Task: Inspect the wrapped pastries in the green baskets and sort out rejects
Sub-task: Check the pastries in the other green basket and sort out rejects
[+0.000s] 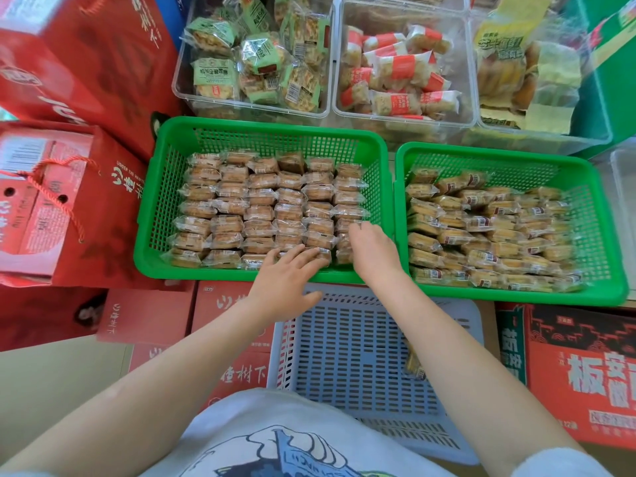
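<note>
As she checks for rejects, her left hand (pixel 287 270) lies flat and open on the front-row pastries (pixel 261 215) in the left green basket (pixel 151 215), while her right hand (pixel 370 249) curls its fingers into the packets beside it.

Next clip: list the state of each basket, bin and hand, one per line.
Left green basket: filled with neat rows of wrapped pastries.
Right green basket: filled, pastries jumbled.
Grey basket: one pastry inside.
Clear bins: hold wrapped snacks.
Left hand: flat on pastries.
Right hand: fingers on pastries, grip unclear.

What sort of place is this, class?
Probably a snack packing or stock room: green baskets full of wrapped pastries, clear bins of other packaged snacks, and stacked red cartons.
</note>
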The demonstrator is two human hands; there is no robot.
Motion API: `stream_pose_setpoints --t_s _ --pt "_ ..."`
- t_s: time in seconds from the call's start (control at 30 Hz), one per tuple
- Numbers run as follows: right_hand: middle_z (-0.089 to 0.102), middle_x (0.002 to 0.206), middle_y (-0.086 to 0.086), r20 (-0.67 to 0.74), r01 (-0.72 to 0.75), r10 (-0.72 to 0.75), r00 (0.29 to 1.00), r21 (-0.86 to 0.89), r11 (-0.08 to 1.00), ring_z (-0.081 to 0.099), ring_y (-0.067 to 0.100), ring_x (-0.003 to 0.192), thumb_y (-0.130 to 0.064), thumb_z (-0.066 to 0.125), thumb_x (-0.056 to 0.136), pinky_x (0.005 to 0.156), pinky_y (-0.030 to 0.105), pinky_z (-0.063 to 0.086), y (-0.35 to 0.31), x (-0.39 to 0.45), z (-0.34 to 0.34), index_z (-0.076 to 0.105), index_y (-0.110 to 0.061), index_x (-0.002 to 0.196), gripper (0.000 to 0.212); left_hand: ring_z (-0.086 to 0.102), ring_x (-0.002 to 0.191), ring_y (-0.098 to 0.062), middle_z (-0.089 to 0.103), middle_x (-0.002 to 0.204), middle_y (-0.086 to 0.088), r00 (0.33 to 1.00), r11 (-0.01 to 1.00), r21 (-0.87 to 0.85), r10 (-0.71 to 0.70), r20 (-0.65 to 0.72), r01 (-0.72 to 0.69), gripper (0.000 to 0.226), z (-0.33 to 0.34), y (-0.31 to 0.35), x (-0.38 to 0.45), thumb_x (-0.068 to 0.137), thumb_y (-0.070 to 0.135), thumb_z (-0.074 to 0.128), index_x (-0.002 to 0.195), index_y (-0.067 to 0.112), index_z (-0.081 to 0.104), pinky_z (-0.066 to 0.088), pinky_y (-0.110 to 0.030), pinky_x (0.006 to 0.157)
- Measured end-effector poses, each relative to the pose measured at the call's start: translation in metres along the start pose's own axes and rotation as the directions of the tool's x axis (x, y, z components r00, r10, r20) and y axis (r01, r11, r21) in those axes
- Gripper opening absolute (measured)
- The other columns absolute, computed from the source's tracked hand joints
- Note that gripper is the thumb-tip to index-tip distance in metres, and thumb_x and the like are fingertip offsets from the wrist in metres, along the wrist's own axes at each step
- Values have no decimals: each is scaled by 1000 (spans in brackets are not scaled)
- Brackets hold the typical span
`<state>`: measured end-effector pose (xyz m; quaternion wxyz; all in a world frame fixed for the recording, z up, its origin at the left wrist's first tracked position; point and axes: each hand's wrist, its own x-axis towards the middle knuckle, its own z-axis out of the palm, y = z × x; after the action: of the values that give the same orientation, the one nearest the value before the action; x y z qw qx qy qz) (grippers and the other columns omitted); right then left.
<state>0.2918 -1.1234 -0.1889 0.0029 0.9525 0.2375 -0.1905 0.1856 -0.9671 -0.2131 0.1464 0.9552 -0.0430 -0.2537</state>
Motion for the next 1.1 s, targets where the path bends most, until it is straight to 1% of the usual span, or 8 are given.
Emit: stream_pose_setpoints --t_s 0.1,0.27,0.4,0.5,0.67,0.8,0.93,1.1 --pt "56 112 13 15 -66 65 998 37 997 59 32 102 3 56 92 69 37 42 -1 8 -3 54 -6 113 23 -1 155 -17 5 169 8 999 999 29 30 -34 -29 66 1 1 4 98 60 39 157 47 10 3 -53 123" --pt "56 113 12 296 9 14 955 -76 997 57 28 90 -5 53 96 70 35 45 -6 7 -13 63 -6 114 21 -11 155 -22 -6 169 1 997 995 82 62 -41 -58 66 0 9 21 98 61 38 157 46 14 3 -56 123" --pt "55 115 14 86 -23 20 996 31 999 57 33 104 3 54 93 80 41 47 -3 11 -18 59 -5 114 23 -10 155 -24 -4 169 -1 998 995 85 56 -21 -54 66 -1 9 28 96 62 38 156 47 15 4 -56 122" --pt "56 116 14 52 39 -39 998 1 999 53 32 113 2 52 93 88 41 47 0 13 -12 59 -5 115 24 -7 155 -29 -2 169 -4 992 987 121 116 -46 -109 66 1 6 25 95 64 35 156 50 12 4 -57 121" --pt "57 116 13 -28 117 -120 992 -83 990 54 31 110 2 53 91 91 40 46 6 20 3 57 -5 117 27 -4 154 -30 0 169 -6 967 962 153 242 -83 -227 65 1 2 18 94 62 35 154 52 15 2 -54 121" --pt "55 117 13 -142 133 -145 979 -95 987 52 28 107 2 45 92 88 36 44 8 30 10 54 -4 117 28 -18 153 -27 -13 168 -5 985 981 105 169 -34 -164 66 0 3 25 94 68 31 155 51 14 -6 -53 121" --pt "54 120 12 -160 117 -127 979 -69 991 49 27 109 -1 45 92 90 34 42 9 34 13 52 -5 119 28 -22 152 -30 -18 167 -7 995 991 94 97 29 -99 70 -5 5 38 91 71 33 155 52 13 -8 -53 121" --pt "50 126 12 -73 139 -142 987 -44 989 50 28 116 -7 62 91 98 37 41 14 34 10 49 -6 126 37 -22 152 -32 -17 167 -9 995 988 122 86 56 -92 72 -5 5 40 90 71 33 155 53 8 -7 -54 121"
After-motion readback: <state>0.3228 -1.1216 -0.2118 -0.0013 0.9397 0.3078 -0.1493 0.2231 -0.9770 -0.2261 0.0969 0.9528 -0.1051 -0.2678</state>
